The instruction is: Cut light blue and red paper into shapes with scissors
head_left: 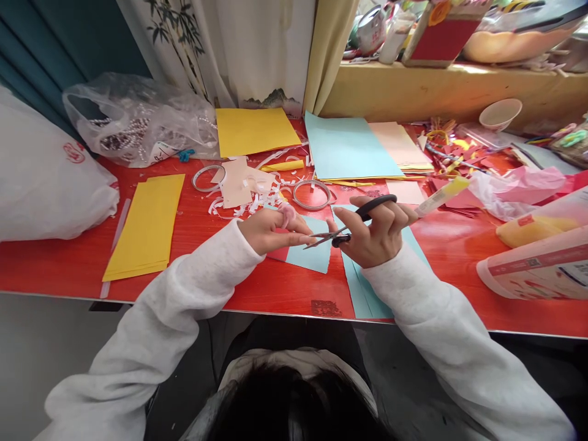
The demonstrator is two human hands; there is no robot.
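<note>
With dark hair [275, 407] nearest the camera along the bottom edge, faces a red table [280, 293], reaching over its near side. Spreads both elbows wide in pale grey sleeves [459, 324], forearms slanting inward toward each other. Overlaps light-blue sheets [367, 288] with the right cuff. Angles the right hand [379, 236] leftward, back of the hand up, fingers curled. Stretches the left hand [275, 231] to the right, fingers nearly straight and tips drawn close together; cannot make out any small thing pinched there, so cannot tell of a grasp. Has a light-blue piece [315, 262] lying on the table beneath the left fingertips. Grips scissors [339, 234] by their black handles in the right hand, blades slightly parted and pointing left, right at those fingertips. Shows a pink loop [287, 215] at the left fingers.
</note>
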